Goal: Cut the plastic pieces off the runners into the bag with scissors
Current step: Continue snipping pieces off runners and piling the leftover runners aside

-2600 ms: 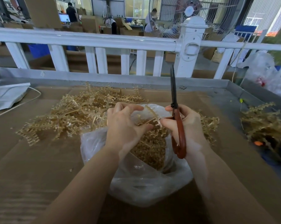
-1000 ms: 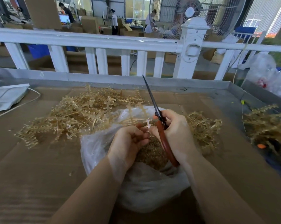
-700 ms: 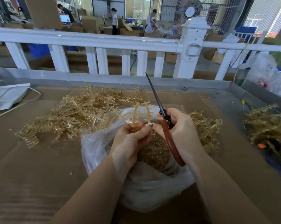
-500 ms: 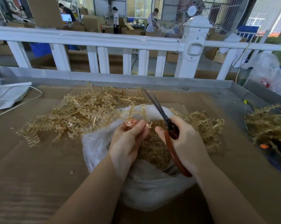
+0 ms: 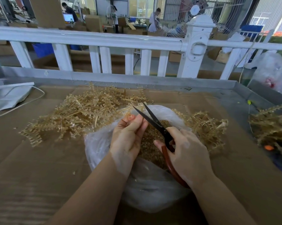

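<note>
- The left hand (image 5: 129, 140) pinches a thin golden runner (image 5: 129, 111) between thumb and fingertips, just above the mouth of the clear plastic bag (image 5: 146, 189).
- The right hand (image 5: 185, 153) is a closed grip around the red-brown handles of the scissors (image 5: 155, 123); the dark blades stand parted, tips pointing away from the person, right beside the left fingertips and the runner's end.
- Whether the blades touch the runner cannot be told.
- The bag sits on the cardboard-covered bench (image 5: 39, 168) under both hands, its mouth open and filled with small golden cut pieces (image 5: 146, 150).
- A wide heap of uncut runners (image 5: 82, 117) lies on the bench behind and to the left of the bag, touching its rim.
- A smaller clump of runners (image 5: 205, 125) lies just right of the bag, behind the right hand.
- Another pile of golden sprigs (image 5: 270, 124) rests at the far right edge of the bench, well apart from the bag, with something small and orange (image 5: 268, 147) below it.
- A grey folded bag with a pale cord (image 5: 12, 96) lies at the far left.
- A white railing (image 5: 104, 39) runs behind the bench, with a large fan (image 5: 202, 12) and people among cardboard boxes beyond it.
</note>
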`<control>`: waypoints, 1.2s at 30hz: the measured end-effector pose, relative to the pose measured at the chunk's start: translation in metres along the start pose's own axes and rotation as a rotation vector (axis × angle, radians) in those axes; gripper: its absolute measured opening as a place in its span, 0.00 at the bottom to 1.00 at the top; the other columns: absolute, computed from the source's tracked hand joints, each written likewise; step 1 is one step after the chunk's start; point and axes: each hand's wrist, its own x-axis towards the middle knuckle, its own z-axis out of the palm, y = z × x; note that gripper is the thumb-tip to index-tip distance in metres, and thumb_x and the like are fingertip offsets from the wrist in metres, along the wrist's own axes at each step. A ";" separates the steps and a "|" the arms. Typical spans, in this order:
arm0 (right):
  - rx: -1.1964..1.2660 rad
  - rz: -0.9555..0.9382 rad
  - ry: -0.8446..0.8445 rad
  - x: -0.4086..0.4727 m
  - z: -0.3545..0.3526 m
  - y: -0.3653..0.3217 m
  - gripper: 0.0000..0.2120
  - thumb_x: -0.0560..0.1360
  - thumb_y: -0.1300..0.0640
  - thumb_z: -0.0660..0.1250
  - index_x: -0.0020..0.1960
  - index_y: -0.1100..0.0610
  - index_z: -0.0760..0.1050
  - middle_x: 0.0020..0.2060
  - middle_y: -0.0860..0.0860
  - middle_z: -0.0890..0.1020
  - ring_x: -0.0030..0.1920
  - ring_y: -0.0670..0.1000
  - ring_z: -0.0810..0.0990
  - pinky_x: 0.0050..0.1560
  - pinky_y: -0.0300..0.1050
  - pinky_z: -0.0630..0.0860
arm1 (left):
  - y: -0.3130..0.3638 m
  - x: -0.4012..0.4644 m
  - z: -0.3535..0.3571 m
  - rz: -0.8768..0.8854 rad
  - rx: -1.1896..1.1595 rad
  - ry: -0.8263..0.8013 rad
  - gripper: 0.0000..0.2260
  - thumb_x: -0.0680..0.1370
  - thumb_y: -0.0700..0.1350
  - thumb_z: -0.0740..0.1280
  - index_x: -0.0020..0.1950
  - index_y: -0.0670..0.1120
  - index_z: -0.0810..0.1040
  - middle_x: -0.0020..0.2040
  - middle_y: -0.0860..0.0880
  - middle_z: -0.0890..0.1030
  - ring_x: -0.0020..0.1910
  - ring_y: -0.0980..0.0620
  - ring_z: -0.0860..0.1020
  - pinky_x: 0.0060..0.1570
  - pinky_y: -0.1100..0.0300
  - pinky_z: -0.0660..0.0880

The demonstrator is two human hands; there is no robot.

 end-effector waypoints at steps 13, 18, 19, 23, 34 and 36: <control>-0.058 -0.008 -0.012 -0.002 -0.003 -0.002 0.19 0.74 0.37 0.57 0.49 0.50 0.75 0.36 0.47 0.77 0.39 0.51 0.76 0.35 0.39 0.67 | -0.002 0.000 -0.004 -0.073 0.026 -0.083 0.10 0.76 0.28 0.61 0.47 0.43 0.71 0.32 0.47 0.82 0.34 0.53 0.83 0.38 0.63 0.80; -0.061 -0.009 -0.036 -0.003 -0.004 -0.003 0.17 0.74 0.37 0.59 0.49 0.50 0.75 0.36 0.46 0.77 0.40 0.50 0.77 0.35 0.43 0.72 | -0.005 0.001 -0.006 -0.039 0.086 -0.042 0.10 0.76 0.28 0.62 0.44 0.43 0.71 0.39 0.46 0.78 0.34 0.54 0.82 0.35 0.65 0.80; -0.059 -0.011 -0.038 -0.003 -0.005 -0.003 0.17 0.74 0.37 0.59 0.48 0.50 0.75 0.36 0.46 0.77 0.40 0.50 0.77 0.35 0.43 0.72 | -0.005 0.001 -0.006 -0.028 0.095 -0.037 0.10 0.75 0.28 0.62 0.43 0.43 0.71 0.39 0.46 0.77 0.34 0.54 0.82 0.35 0.65 0.80; -0.057 -0.021 -0.052 -0.003 -0.005 -0.003 0.15 0.74 0.38 0.60 0.47 0.50 0.74 0.35 0.46 0.76 0.38 0.49 0.76 0.35 0.41 0.70 | -0.007 0.001 -0.006 -0.006 0.097 -0.028 0.11 0.75 0.28 0.62 0.44 0.44 0.70 0.39 0.46 0.76 0.34 0.54 0.81 0.35 0.64 0.80; -0.009 -0.038 -0.096 -0.001 -0.004 -0.002 0.16 0.75 0.38 0.60 0.45 0.50 0.72 0.32 0.44 0.72 0.32 0.45 0.69 0.31 0.33 0.59 | -0.008 0.000 -0.007 -0.019 0.125 -0.031 0.11 0.75 0.28 0.63 0.41 0.44 0.70 0.39 0.45 0.76 0.34 0.54 0.81 0.36 0.65 0.80; -0.001 -0.042 -0.103 0.000 -0.004 -0.001 0.15 0.75 0.38 0.61 0.44 0.51 0.71 0.31 0.45 0.72 0.31 0.46 0.70 0.31 0.35 0.61 | -0.008 0.000 -0.008 -0.020 0.124 -0.031 0.11 0.74 0.28 0.64 0.41 0.44 0.70 0.39 0.45 0.76 0.33 0.54 0.81 0.36 0.64 0.80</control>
